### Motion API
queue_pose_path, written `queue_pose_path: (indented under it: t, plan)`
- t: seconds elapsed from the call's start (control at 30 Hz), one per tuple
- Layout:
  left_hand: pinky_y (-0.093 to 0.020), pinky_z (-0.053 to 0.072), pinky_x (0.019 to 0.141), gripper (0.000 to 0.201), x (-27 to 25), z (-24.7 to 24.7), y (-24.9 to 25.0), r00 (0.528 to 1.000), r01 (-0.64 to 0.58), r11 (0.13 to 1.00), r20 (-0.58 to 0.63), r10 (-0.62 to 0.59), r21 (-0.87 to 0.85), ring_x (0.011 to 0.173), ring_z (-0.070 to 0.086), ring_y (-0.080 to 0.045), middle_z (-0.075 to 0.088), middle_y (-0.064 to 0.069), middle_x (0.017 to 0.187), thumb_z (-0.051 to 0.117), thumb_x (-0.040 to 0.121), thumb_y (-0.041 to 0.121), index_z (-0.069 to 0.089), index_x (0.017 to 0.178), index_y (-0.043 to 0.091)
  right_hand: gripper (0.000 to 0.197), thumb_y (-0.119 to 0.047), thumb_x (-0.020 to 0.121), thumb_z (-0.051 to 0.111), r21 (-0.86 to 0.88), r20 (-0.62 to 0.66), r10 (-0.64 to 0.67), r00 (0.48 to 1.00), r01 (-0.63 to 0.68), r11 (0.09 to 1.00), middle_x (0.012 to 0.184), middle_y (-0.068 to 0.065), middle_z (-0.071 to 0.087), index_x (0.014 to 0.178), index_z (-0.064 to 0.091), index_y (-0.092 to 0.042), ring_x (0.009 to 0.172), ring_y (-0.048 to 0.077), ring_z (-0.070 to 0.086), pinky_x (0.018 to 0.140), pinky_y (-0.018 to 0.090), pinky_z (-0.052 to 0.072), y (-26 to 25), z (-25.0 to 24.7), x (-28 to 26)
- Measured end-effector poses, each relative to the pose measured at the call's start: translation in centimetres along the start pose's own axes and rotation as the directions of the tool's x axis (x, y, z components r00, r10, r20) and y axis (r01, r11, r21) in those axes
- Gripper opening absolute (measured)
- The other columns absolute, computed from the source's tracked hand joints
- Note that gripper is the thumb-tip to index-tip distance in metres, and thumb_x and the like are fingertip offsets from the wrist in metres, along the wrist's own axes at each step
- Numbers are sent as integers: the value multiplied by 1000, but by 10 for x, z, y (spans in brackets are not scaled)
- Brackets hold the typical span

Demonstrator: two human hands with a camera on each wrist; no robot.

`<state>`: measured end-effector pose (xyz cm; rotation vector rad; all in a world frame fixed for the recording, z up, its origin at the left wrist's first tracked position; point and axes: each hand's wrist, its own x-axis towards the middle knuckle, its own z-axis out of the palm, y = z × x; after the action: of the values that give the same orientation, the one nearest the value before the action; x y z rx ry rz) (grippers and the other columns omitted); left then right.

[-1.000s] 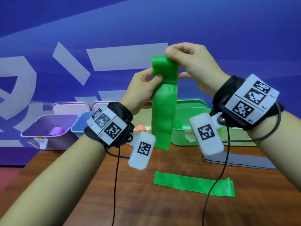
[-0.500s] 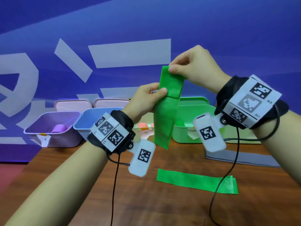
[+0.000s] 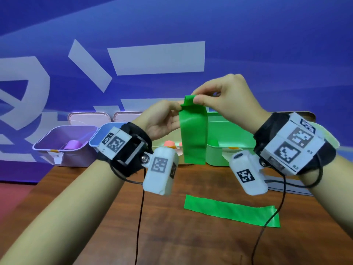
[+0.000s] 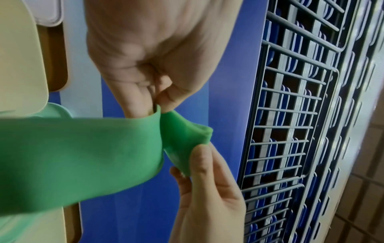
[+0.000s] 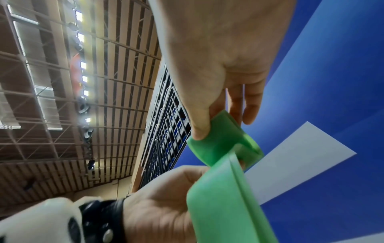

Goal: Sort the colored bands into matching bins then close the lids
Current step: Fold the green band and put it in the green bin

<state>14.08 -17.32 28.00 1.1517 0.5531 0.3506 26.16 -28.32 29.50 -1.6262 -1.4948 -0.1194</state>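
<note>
A green band hangs upright in the air in front of the bins, held by both hands. My right hand pinches its top end, which is folded over into a small curl. Just below, my left hand pinches the band's left edge. The left wrist view shows my left hand at the fold and the curled end. In the right wrist view my right hand nips the curl of the band. A second green band lies flat on the table. The open green bin stands behind.
A row of open bins lines the table's far edge: purple with a purple roll, blue, a pale one with pink rolls, then green. Lids stand up behind them. A grey sheet lies at the right. Cables hang from both wrists.
Both hands have come down with the band. Its top end has been folded over into a curl, so the hanging part is shorter. The flat band has not moved.
</note>
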Motion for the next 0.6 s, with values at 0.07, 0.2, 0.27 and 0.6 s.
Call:
queue_pose_path:
  t: [0.07,0.2,0.27,0.6]
  plan:
    - [-25,58,65,35,-1,-3,3,1000,-2,991,-13,1,-134,69,70,-18,69,-15,92,28,91,2,59,108,-1,12,-22,77,73,-35,38,-36,999,37,999,65,-22,59,87,77,-16,66,-12,56,66,4,37,2,6,-6]
    - [-23,58,59,22,-5,-2,8,995,-38,994,-99,28,-98,63,69,-15,71,-10,82,42,95,14,62,91,4,19,-29,76,66,-123,57,-199,978,204,971,82,-3,73,87,76,-17,77,24,59,71,39,49,6,17,-19]
    - [-20,57,60,17,-5,1,7,991,-68,998,-118,68,11,65,68,-11,69,-7,85,47,96,10,62,90,8,21,-31,78,65,-137,17,-259,966,259,956,85,-2,72,86,76,-15,77,27,58,69,40,50,7,20,-23]
    - [-20,55,52,23,-9,2,3,922,-293,922,-181,342,254,55,65,-6,67,-3,78,46,95,-2,63,100,12,22,-31,80,63,-48,23,-163,986,164,985,91,-1,59,94,70,-17,82,14,49,76,27,43,22,30,-32]
